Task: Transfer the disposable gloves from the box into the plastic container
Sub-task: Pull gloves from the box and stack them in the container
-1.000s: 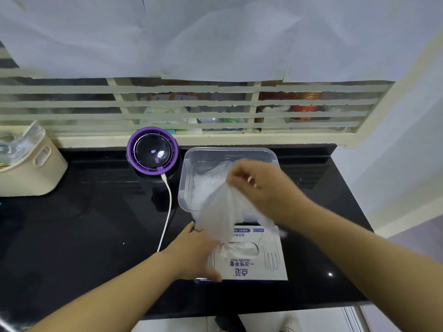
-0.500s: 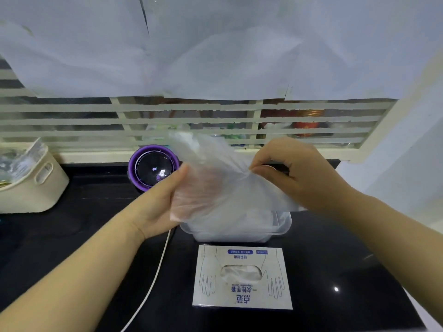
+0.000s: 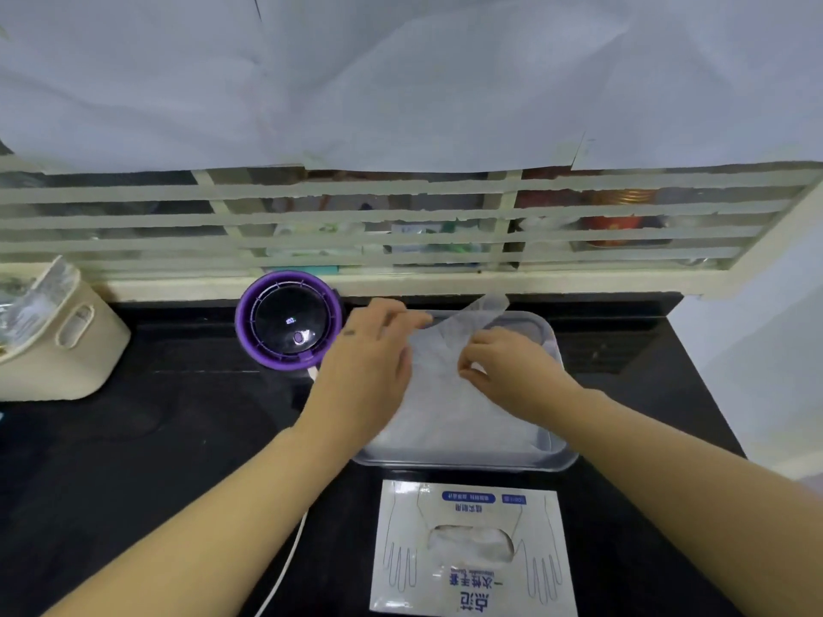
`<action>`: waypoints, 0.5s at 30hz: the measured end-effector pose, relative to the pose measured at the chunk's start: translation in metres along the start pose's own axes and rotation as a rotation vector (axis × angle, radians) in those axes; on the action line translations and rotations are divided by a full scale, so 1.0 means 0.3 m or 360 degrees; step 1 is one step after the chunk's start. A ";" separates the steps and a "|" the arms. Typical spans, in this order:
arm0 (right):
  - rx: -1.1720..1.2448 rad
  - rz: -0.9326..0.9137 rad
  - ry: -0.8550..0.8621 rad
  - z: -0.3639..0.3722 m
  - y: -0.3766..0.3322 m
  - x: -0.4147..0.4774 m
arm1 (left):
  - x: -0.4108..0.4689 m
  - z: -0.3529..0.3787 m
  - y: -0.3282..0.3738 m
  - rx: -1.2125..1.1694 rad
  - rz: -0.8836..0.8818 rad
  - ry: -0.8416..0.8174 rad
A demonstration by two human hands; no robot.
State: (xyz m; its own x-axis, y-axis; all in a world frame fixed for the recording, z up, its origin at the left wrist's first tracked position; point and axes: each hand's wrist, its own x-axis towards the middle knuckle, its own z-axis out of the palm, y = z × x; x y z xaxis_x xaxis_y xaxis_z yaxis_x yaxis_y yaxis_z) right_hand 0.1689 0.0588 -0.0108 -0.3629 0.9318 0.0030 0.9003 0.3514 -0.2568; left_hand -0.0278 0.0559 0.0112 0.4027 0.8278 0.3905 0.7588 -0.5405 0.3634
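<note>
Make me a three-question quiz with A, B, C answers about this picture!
1. Where is the glove box, compared with the plastic container? A) inside it B) in front, nearer us C) behind it
2. What colour rims the round gadget? A) red B) purple C) green
3. What is the right hand doing? A) pinching a clear glove B) lying flat on the box C) hanging empty
Answers: B, the box lies nearer us; B, its rim is purple; A, its fingertips nip the glove.
</note>
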 end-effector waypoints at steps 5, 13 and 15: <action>-0.0112 0.0056 -0.0304 0.102 0.007 0.022 | 0.036 0.126 -0.010 0.0402 -0.0140 -0.1366; -0.0155 0.0333 -0.0749 0.113 0.012 0.014 | 0.046 0.245 -0.030 0.0869 -0.0082 -0.1768; -0.0060 0.0442 -0.0898 0.124 0.017 0.013 | 0.041 0.263 -0.036 0.0963 -0.0070 -0.1768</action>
State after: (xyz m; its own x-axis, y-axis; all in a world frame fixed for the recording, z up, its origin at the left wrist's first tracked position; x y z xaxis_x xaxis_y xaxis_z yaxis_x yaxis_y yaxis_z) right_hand 0.1631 0.0610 -0.0480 -0.1762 0.8012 -0.5719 0.9833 0.1160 -0.1405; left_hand 0.0093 0.0837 -0.0546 0.3603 0.6814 -0.6371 0.7763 -0.5977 -0.2004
